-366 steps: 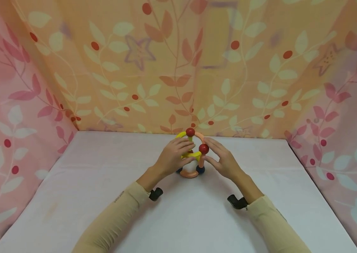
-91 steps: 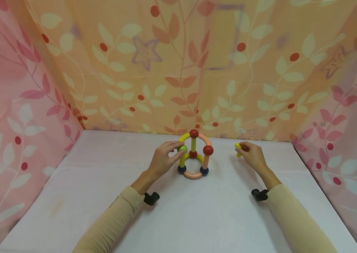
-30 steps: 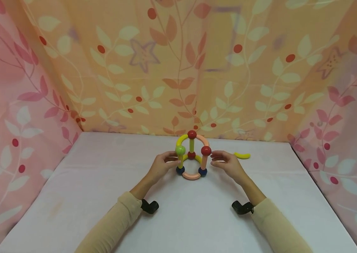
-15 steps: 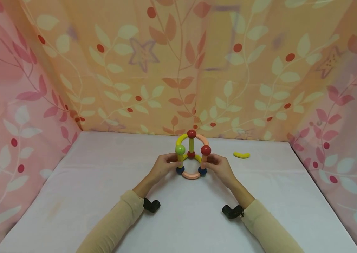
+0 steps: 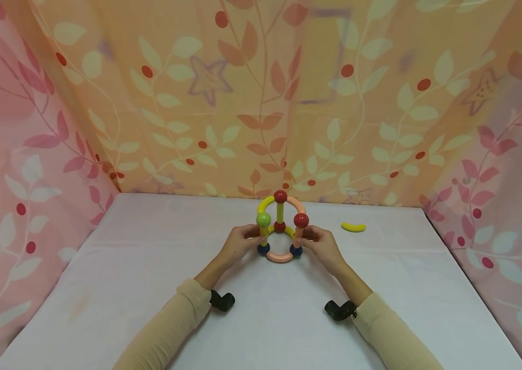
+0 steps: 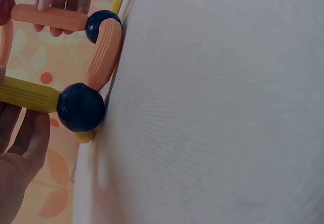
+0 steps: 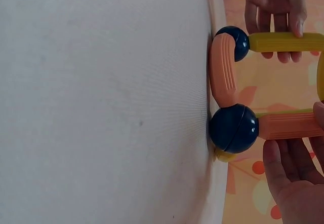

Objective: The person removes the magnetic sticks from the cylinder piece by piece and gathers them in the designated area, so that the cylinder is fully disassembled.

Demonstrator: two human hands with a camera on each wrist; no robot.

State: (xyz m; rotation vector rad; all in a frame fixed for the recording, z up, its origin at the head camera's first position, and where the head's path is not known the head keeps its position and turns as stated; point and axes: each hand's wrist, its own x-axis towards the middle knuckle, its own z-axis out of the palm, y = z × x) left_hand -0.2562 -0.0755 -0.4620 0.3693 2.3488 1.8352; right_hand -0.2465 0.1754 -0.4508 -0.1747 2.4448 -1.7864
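A toy frame of magnetic rods and balls stands on the white table in the head view. My left hand (image 5: 235,245) pinches its yellow upright rod (image 6: 30,95), between a green ball (image 5: 263,220) and a dark blue ball (image 6: 81,107). My right hand (image 5: 325,247) grips the orange upright rod (image 7: 291,124), below a red ball (image 5: 301,220) and above another blue ball (image 7: 234,128). A curved orange rod (image 5: 279,257) joins the two blue balls at the front. Behind, a third upright rod (image 5: 280,213) links two red balls. No curved rod joins the green ball to the front red ball.
A loose yellow curved rod (image 5: 353,227) lies on the white table (image 5: 270,318), right of the frame. Patterned curtains (image 5: 261,103) enclose the table's back and sides. Black wrist-worn pieces (image 5: 340,310) sit below both wrists.
The yellow curved rod left the frame's front top, was held by my right hand, then laid down at right. That hand moved left onto the orange upright; my left hand slid down from the green ball.
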